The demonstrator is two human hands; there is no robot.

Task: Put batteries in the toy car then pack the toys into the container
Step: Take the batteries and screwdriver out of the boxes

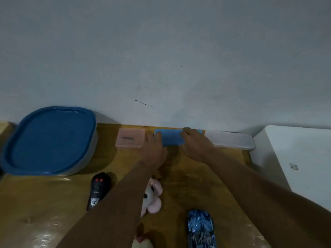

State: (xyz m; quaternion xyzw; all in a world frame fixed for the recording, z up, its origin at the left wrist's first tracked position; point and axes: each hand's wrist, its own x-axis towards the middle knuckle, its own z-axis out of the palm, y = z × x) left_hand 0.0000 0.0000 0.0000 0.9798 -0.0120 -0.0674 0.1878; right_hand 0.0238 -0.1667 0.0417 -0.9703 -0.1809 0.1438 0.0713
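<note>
- Blue toy car [200,228] lies at the table's [188,185] near edge, with a pink plush [152,196] and black remote [99,190] to its left
- Right hand [195,145] curls over the right end of the blue box [172,137] by the wall
- Left hand [155,149] touches the box's left end; cannot tell if it grips
- Lidded container [50,140] stands far left

I see a wooden table [188,176] set against a wall. Along its far edge, from the left corner, stand a blue-lidded container [50,140], a small pink case [130,138], a blue case [171,137] and a long pale case [231,140] at the right corner. Mid-table lie a black remote [98,189] and a pink plush toy [152,197]. A blue toy car [200,228] sits by the near edge.
</note>
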